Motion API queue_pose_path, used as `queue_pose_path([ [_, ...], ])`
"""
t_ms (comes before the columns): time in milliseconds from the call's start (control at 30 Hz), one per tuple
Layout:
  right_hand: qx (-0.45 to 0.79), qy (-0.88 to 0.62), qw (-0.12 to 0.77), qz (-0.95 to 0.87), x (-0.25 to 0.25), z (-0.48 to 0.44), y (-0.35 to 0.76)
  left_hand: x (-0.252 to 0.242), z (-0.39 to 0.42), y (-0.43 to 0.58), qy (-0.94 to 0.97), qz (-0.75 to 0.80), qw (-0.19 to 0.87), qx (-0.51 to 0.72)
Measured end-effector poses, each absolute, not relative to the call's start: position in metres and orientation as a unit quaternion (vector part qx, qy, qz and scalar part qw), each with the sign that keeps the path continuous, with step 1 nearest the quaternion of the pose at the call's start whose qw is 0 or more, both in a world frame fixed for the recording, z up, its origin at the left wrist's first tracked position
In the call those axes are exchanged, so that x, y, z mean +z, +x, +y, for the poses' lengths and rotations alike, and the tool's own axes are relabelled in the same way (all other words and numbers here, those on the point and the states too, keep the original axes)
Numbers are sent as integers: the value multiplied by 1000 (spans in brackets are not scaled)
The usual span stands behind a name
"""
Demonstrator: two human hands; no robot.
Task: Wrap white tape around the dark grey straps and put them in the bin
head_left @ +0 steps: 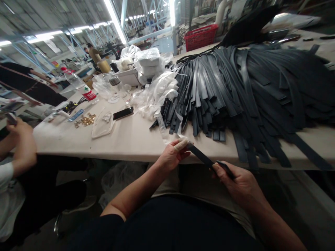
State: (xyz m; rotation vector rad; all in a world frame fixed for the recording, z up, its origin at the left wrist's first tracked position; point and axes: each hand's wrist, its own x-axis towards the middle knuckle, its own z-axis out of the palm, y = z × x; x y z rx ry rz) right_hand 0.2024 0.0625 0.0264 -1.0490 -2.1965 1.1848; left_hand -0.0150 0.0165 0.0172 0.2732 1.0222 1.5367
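Note:
A dark strap (200, 153) stretches between my two hands at the table's front edge. Its left end is pinched by my left hand (173, 153), which has a pale covering on a finger. My right hand (235, 181) is closed round the strap's other part, and a dark piece sticks out above the thumb; whether it belongs to the same strap I cannot tell. White tape or film (162, 127) lies on the table just beyond my left hand. A big heap of dark straps (222, 83) covers the table's right side, some hanging over the front edge.
On the table (133, 139) lie a phone (123, 113), small gold-coloured metal parts (88, 120), a clear bag (103, 124), a bottle (78, 83) and crumpled white plastic (159, 90). A red basket (201, 36) stands behind. Another person's hands (22, 130) are at the left.

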Motion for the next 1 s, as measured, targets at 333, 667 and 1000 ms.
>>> queue_pose_path([
  [333,510,-387,233,-732,20,63,181,24,19,10,127,415,627,647],
  [667,592,-368,191,-691,9,53,198,16,10,20,180,450,618,620],
  [1000,615,-319,156,-704,-15,49,203,25,5,4,218,491,544,644],
])
